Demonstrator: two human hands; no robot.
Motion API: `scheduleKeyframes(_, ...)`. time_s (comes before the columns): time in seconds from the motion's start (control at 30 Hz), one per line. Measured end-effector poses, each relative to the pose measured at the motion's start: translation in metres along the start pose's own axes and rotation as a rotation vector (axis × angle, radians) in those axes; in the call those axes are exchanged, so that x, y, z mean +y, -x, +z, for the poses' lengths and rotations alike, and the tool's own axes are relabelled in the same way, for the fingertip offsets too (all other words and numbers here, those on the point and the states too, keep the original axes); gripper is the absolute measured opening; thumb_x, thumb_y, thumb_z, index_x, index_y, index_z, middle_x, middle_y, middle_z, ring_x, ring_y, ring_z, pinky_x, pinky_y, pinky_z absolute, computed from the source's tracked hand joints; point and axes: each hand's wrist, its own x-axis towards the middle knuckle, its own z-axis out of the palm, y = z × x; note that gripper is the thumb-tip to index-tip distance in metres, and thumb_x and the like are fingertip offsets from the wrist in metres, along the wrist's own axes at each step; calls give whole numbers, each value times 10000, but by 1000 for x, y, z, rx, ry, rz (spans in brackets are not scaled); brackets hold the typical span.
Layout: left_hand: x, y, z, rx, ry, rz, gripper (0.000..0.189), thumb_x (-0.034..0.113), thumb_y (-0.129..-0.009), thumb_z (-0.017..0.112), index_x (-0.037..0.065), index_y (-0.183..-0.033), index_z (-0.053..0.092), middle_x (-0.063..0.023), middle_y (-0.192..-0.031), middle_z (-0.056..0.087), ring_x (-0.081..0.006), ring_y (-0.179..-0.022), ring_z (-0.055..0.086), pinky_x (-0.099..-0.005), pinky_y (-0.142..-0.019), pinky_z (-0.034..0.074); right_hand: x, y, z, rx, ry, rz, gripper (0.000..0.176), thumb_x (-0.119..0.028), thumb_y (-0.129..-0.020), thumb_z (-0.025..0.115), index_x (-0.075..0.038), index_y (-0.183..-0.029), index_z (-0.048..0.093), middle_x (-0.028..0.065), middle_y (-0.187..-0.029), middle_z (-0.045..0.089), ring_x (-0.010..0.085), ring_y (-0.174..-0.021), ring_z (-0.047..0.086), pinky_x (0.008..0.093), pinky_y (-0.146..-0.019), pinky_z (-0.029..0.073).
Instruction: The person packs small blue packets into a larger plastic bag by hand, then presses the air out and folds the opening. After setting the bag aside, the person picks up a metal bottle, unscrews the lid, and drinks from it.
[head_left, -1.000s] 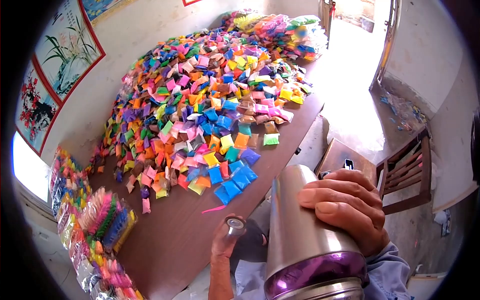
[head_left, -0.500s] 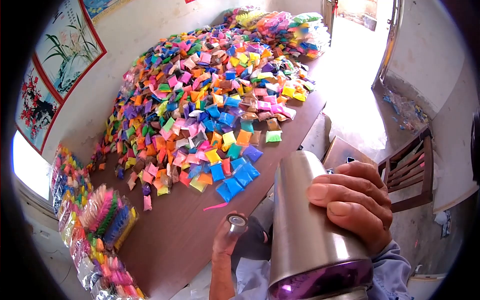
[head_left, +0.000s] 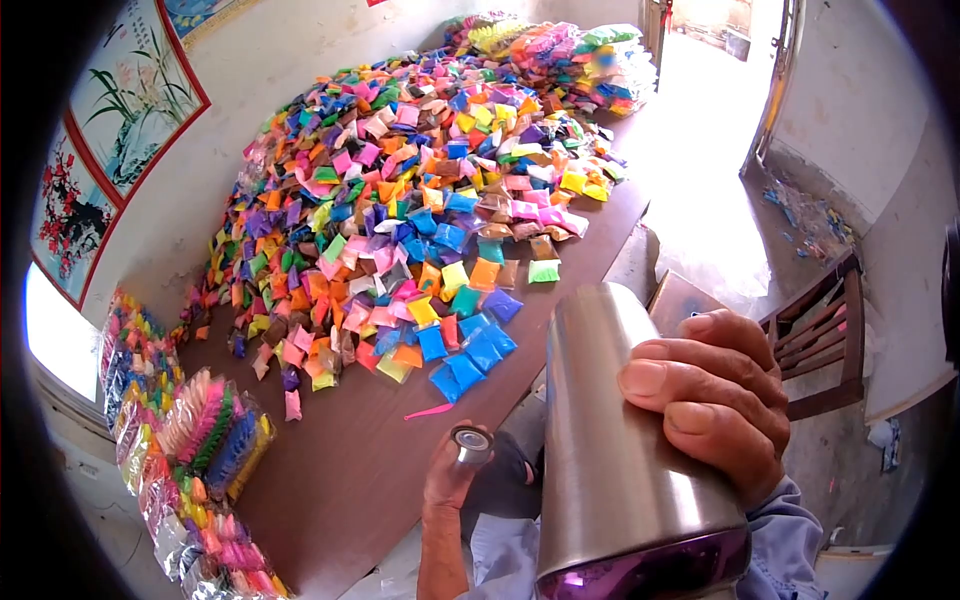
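A brushed-steel vacuum flask fills the lower right of the head view, very close to the camera. Its lower edge shows a shiny purple band, and the part below that is cut off by the frame. My right hand is wrapped around the flask's right side, fingers curled over the metal. Lower and further left, my left hand grips a small steel flask lid with its round end facing up. That hand is beside the edge of the brown table.
A big heap of small colourful packets covers much of the table, with blue packets at its near edge. A pink strip lies close by. Bagged packets line the left side. A wooden chair stands right, near a bright doorway.
The flask's far end has risen slightly, and its near end has slid lower out of frame. My right hand shifts a little to the right with it; my left hand stays almost still.
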Motion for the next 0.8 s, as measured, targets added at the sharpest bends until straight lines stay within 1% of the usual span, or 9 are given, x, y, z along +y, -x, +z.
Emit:
scheduleKeyframes(0.13, -1, -1, -2, -10, -8, 4, 634, 311, -954, 803, 17, -1466, 573, -208, -1376, 696, -345, -1250, 708, -515, -998, 639, 0, -1, -1, -3, 23, -14, 286, -262, -1022, 719, -192, -1253, 565, 85, -1178, 807, 250, -1089, 796, 494, -1088, 546)
scheduleKeyframes(0.2, -2, -2, -5, -13, -10, 5, 633, 313, -953, 804, 18, -1464, 574, -208, -1373, 697, -344, -1247, 709, -514, -995, 641, 0, -1, 3, 70, 13, -31, 274, -267, -1034, 700, -187, -1258, 564, 89, -1163, 809, 258, -1069, 799, 500, -1073, 550)
scheduleKeyframes(0.33, -2, -3, -6, -15, 1, 0, 625, 314, -955, 802, 18, -1457, 577, -207, -1366, 700, -343, -1242, 712, -512, -985, 647, -1, -4, 0, 46, 27, -40, 269, -261, -1041, 688, -181, -1265, 563, 94, -1157, 808, 263, -1064, 799, 513, -1066, 551)
scheduleKeyframes(0.47, 1, -1, 0, -13, 0, 0, 615, 310, -958, 800, 18, -1452, 581, -206, -1368, 700, -342, -1242, 712, -512, -980, 650, -1, -4, -3, 52, 24, -45, 278, -256, -1043, 681, -173, -1278, 559, 103, -1175, 803, 272, -1068, 799, 534, -1067, 546)
scheduleKeyframes(0.53, 1, 0, 0, 21, -13, -4, 600, 304, -964, 795, 18, -1448, 585, -207, -1372, 698, -345, -1244, 712, -513, -982, 650, -1, -5, -4, 39, 24, -45, 283, -258, -1042, 680, -171, -1281, 556, 105, -1182, 801, 274, -1070, 798, 540, -1068, 544)
scheduleKeyframes(0.8, 1, 0, 1, -8, -4, 6, 610, 298, -961, 802, 17, -1456, 584, -207, -1375, 699, -345, -1243, 712, -516, -990, 646, -2, -7, -4, 46, 3, -22, 272, -274, -1049, 668, -189, -1278, 548, 92, -1216, 793, 274, -1097, 790, 552, -1075, 531)
